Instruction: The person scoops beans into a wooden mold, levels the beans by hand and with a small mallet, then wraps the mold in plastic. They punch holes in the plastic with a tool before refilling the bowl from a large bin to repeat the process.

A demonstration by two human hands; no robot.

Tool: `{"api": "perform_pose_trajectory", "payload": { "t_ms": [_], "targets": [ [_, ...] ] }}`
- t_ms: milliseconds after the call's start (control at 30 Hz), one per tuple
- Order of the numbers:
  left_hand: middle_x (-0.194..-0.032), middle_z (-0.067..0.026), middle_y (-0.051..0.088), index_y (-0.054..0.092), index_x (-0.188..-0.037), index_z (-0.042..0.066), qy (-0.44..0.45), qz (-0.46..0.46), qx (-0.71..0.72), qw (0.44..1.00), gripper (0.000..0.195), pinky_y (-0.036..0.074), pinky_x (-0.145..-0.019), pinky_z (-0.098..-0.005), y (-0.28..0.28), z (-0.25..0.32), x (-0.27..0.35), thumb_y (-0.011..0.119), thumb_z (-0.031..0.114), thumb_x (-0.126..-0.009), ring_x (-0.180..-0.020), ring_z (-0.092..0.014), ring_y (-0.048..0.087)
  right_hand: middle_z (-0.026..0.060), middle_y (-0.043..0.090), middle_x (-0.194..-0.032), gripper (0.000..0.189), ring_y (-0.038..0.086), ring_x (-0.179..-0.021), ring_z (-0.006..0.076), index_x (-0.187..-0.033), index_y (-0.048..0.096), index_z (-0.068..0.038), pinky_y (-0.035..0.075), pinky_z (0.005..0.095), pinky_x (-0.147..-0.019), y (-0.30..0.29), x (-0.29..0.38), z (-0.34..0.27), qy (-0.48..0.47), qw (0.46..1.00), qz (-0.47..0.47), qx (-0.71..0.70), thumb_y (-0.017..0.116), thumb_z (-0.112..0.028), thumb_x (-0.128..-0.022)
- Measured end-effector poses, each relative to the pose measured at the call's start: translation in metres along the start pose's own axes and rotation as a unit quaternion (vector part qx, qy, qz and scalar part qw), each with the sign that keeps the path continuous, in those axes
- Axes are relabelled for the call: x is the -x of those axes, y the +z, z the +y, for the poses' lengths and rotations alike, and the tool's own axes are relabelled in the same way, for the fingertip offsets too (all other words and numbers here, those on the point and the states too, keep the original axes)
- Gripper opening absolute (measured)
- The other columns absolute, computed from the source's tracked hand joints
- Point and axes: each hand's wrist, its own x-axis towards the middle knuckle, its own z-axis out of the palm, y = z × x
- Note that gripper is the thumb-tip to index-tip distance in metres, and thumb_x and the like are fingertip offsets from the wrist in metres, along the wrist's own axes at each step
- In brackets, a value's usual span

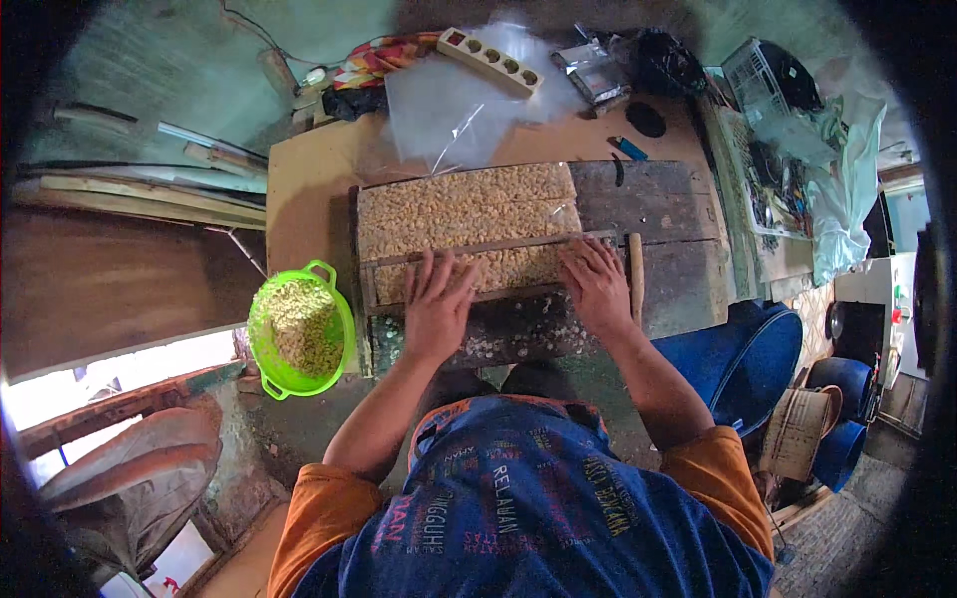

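Note:
My left hand (439,306) lies palm down over the near side of a shallow wooden frame (478,250), fingers spread on a layer of pale beans (516,270). My right hand (598,288) rests the same way at the frame's right end, its fingertips by the far rail. Neither hand grips anything. Just beyond the frame lie flat slabs of similar beans (463,202), with a glossy plastic film showing on them. A wooden rod (636,276) lies right of my right hand. Loose beans (516,340) are scattered on the dark board nearer to me.
A lime-green colander (348,329) of beans stands at the left. Clear plastic sheets (426,112) and a power strip (490,61) lie at the back, with a blue lighter (629,149) nearby. A cluttered tray (777,194) and a blue barrel (755,366) are at the right.

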Motion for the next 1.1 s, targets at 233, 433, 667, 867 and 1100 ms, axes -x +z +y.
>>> {"api": "perform_pose_trajectory", "payload": {
  "t_ms": [233, 433, 667, 867, 1100],
  "targets": [
    [-0.134, -0.0164, 0.060, 0.069, -0.124, 0.012, -0.057, 0.046, 0.061, 0.995, 0.030, 0.037, -0.111, -0.0529, -0.021, -0.049, 0.037, 0.058, 0.018, -0.096, -0.132, -0.036, 0.050, 0.0087, 0.063, -0.129, 0.032, 0.054, -0.127, 0.0288, -0.115, 0.071, -0.011, 0.042, 0.0460, -0.109, 0.004, 0.006, 0.004, -0.016, 0.998, -0.045, -0.044, 0.064, -0.006, -0.084],
    [-0.135, -0.0148, 0.060, 0.069, -0.123, 0.012, -0.038, 0.027, 0.054, 0.997, 0.031, 0.038, -0.110, -0.0505, -0.026, -0.040, 0.031, 0.063, 0.021, -0.093, -0.134, -0.034, 0.049, 0.0064, 0.066, -0.124, 0.036, 0.057, -0.123, 0.0268, -0.110, 0.072, -0.013, 0.044, 0.0438, -0.102, -0.010, 0.013, -0.006, -0.009, 1.000, -0.006, 0.010, 0.061, -0.001, -0.079],
    [-0.153, -0.0116, 0.041, 0.056, -0.141, 0.024, 0.085, -0.056, 0.040, 0.994, 0.046, 0.014, -0.121, -0.0565, 0.000, 0.005, -0.007, 0.056, 0.040, -0.098, -0.148, -0.035, 0.027, 0.0071, 0.067, -0.115, 0.032, 0.059, -0.116, 0.0283, -0.106, 0.071, -0.009, 0.044, 0.0445, -0.098, -0.019, 0.007, -0.007, -0.004, 1.000, -0.013, -0.027, 0.063, -0.001, -0.076],
    [-0.157, -0.0095, 0.038, 0.054, -0.143, 0.027, 0.103, -0.096, 0.067, 0.988, 0.050, 0.012, -0.122, -0.0537, -0.009, 0.003, -0.003, 0.058, 0.042, -0.096, -0.150, -0.033, 0.024, 0.0193, 0.064, -0.115, 0.029, 0.059, -0.111, 0.0392, -0.116, 0.066, -0.003, 0.048, 0.0486, -0.094, -0.007, -0.053, 0.061, 0.224, 0.971, 0.051, -0.070, 0.062, -0.020, -0.092],
    [-0.157, -0.0087, 0.037, 0.052, -0.145, 0.023, 0.091, -0.108, 0.033, 0.989, 0.056, 0.011, -0.123, -0.0508, -0.005, 0.002, -0.002, 0.058, 0.047, -0.095, -0.150, -0.031, 0.023, 0.0227, 0.063, -0.117, 0.036, 0.059, -0.113, 0.0423, -0.115, 0.065, -0.004, 0.049, 0.0495, -0.095, 0.023, -0.120, 0.128, 0.404, 0.915, -0.023, 0.007, 0.061, -0.032, -0.091]
  ]
}}
